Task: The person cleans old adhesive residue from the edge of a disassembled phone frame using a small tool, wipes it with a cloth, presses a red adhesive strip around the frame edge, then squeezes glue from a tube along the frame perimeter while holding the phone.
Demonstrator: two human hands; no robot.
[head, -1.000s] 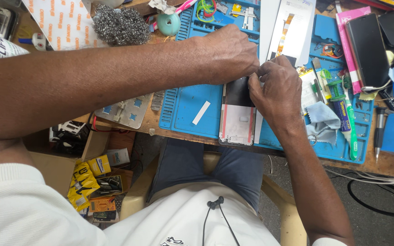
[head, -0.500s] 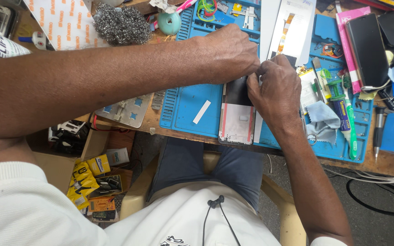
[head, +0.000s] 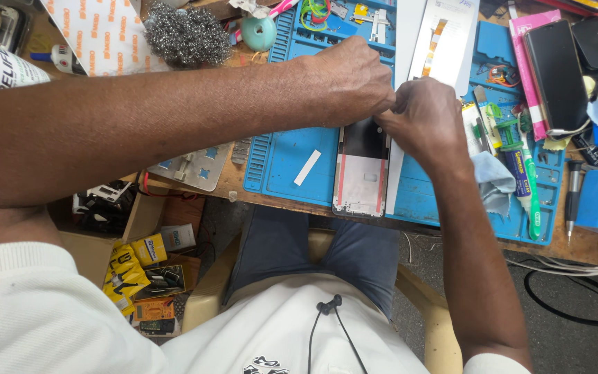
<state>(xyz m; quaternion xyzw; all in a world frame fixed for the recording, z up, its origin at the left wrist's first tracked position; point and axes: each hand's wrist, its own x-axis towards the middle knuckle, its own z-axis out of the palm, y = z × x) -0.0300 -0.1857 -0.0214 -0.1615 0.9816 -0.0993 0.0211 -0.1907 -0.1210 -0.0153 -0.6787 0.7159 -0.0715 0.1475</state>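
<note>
From my remote seat I look down over the worktop (head: 237, 181) and see both hands meeting at the far end of an opened phone (head: 361, 170), which lies lengthwise on a blue repair mat (head: 282, 156) just in front of the person's lap. The left hand (head: 351, 82) reaches across from the left with its fingers curled down tight onto the top edge of the phone; the right hand (head: 427, 118) comes up from the right and its fingertips are pinched close together right against those of the left, at the same dark upper part of the phone. Whatever small piece they pinch there is hidden under the knuckles, so I cannot tell what it is. The lower part of the phone shows a pale inner face with red strips down both long sides. A small white strip (head: 307, 167) lies on the mat just left of the phone. Right of the right hand I see a crumpled blue cloth (head: 493, 181), a green toothbrush (head: 531, 187) and a dark phone on a pink box (head: 555, 73). A wad of steel wool (head: 187, 31) sits at the far left of the worktop.
</note>
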